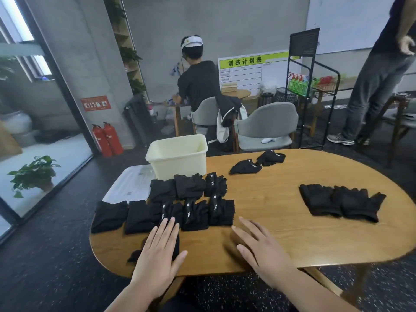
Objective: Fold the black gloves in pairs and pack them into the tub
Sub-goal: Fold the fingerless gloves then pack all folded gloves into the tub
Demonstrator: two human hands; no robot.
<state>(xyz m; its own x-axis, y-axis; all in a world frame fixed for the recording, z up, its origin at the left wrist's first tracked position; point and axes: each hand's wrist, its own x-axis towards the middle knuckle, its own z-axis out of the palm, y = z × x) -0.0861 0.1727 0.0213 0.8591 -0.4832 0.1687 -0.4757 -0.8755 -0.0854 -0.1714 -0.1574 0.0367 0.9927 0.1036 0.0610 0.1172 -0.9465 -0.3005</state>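
Note:
Several folded black glove bundles (189, 199) lie in two rows on the oval wooden table (281, 235). My left hand (161, 246) lies flat with straight fingers on a black glove (137, 255) near the front edge. My right hand (258, 246) rests open on the bare wood beside it. Two unfolded gloves (342, 202) lie side by side at the right. Two more gloves (258, 163) sit at the far edge. The cream tub (177, 155) stands at the table's far left; its inside is only partly visible.
A clear plastic lid (131, 182) lies left of the tub, overhanging the table. Grey chairs (267, 127) stand behind the table. A person sits with their back to me; another stands at the far right. Fire extinguishers (108, 138) and a plant (36, 174) are on the floor.

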